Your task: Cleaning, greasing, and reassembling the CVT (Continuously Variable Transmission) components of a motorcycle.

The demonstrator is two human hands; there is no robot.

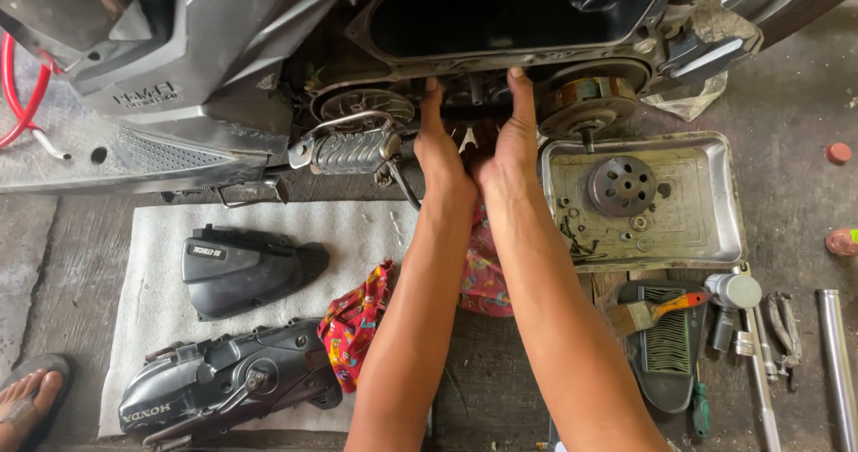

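Bare forearms, both hands (left hand [441, 148], right hand [511, 144]) pressing ribbed black belt [472, 113]

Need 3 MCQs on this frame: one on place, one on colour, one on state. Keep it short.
1. Where does the round drilled part lie?
A. in the metal tray
B. on the white mat
C. on the air filter

2. What colour is the brush handle?
A. blue
B. orange-red
C. white

3. How do the left hand and right hand stand?
A. both hold wrenches
B. both press into the open engine case
C. one rests on the floor

Answers:
1 A, it sits inside the tray's rim.
2 B, the handle shows orange-red with green.
3 B, fingers of both reach up by the belt, with no tool seen.
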